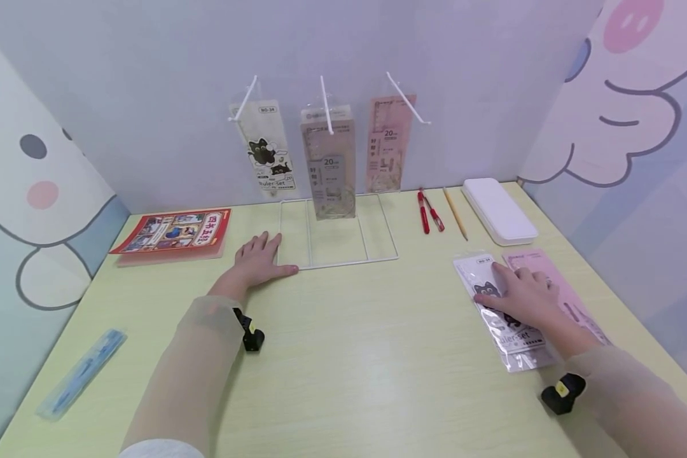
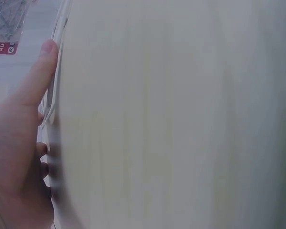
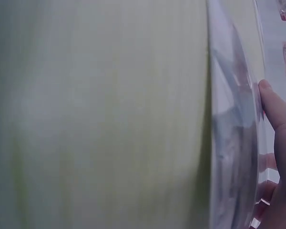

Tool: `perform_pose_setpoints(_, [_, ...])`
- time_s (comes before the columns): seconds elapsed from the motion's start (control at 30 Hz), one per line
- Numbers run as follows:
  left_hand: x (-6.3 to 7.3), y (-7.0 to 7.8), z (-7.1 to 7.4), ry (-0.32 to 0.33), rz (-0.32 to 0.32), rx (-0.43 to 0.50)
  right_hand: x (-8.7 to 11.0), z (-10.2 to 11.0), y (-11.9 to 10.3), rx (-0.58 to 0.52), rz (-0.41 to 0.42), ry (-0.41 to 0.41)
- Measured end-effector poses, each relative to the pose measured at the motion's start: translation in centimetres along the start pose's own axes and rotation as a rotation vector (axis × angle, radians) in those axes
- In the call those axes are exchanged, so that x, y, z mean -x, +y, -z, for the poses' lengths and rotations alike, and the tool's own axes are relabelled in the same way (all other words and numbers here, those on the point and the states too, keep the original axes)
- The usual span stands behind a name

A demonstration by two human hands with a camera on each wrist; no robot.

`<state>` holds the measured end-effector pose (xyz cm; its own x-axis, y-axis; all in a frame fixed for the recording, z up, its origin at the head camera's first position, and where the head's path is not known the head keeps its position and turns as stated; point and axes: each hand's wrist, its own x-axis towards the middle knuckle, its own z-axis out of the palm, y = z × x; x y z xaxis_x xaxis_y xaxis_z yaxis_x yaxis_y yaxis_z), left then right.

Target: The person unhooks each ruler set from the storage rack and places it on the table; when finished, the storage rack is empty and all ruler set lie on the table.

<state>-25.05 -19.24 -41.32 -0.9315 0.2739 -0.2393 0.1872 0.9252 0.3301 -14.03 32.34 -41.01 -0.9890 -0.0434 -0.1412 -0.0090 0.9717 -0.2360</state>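
Fingers [image 1: 261, 242] spread and gripping nothing, the person's left hand [image 1: 256, 262] rests by the near left corner of the white wire rack [image 1: 343, 263], thumb against its front rail. Over on the right of the tabletop [image 1: 378, 356], the right hand [image 1: 527, 296] lies on a white cat-printed ruler packet [image 1: 521, 343], its fingers relaxed on top rather than clenched. A pink ruler packet [image 1: 567, 296] lies just beside that one, partly under the hand. From the rack's three hooks hang a cat packet [image 1: 271, 149] on the left, a thick greyish-pink bundle [image 1: 329, 165] in the middle and a pink packet [image 1: 388, 146] on the right. A pencil [image 1: 455, 214] and a white case [image 1: 499, 211] lie beyond the right hand.
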Motion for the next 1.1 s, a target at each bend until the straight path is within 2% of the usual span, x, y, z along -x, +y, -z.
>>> perform_pose_setpoints(0.73, [0.4, 0.4, 0.4, -0.001, -0.003, 0.002, 0.4, 0.3, 1.0, -0.023, -0.035, -0.003])
perform_pose_setpoints(1.1, [0.4, 0.3, 0.3, 0.004, -0.004, 0.002, 0.3, 0.2, 1.7, -0.021, -0.018, -0.007])
